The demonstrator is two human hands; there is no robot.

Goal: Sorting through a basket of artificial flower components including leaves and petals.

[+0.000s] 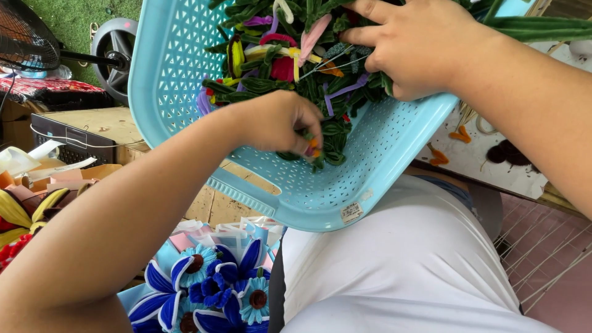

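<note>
A light blue perforated plastic basket (345, 185) rests tilted on my lap. It holds a heap of fuzzy craft stems (271, 58), mostly dark green, with pink, purple, yellow and red pieces. My left hand (280, 123) reaches into the basket's lower part and pinches a small green piece with an orange tip between its fingertips. My right hand (416, 43) lies over the heap at the upper right, fingers curled into the green stems.
A bouquet of blue and white fuzzy flowers (216, 290) sits at the lower left beside my white-clad leg (401, 265). A fan (28, 34), a grey wheel (114, 46) and a wooden box (86, 126) stand at the left. Coloured paper scraps (31, 191) lie at the far left.
</note>
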